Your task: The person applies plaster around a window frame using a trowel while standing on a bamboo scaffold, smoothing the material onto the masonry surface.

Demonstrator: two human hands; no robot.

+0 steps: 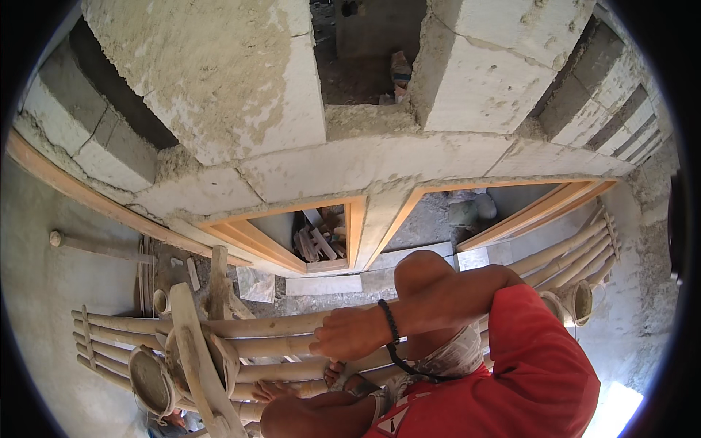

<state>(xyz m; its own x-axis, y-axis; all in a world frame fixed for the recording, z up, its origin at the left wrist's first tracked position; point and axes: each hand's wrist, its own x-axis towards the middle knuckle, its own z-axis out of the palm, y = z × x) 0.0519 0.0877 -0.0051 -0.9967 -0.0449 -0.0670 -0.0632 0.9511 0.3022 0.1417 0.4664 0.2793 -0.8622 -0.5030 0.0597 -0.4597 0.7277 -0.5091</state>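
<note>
Right grip (354,332): half curled, can't tell if you're holding anything
Bamboo pole (281,326): far edge of the platform (263,347)
Feel: probably stiff, kinda slick
Grab spot: bare stretch left of your grip

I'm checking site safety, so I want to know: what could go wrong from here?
Footing might slip on the round poles, which have gaps between them. The plank looks laid across a bucket; if knocked, it could slide off or tip the bucket. The braided bracelet by the right hand could snag on a pole end or the plank.
</note>
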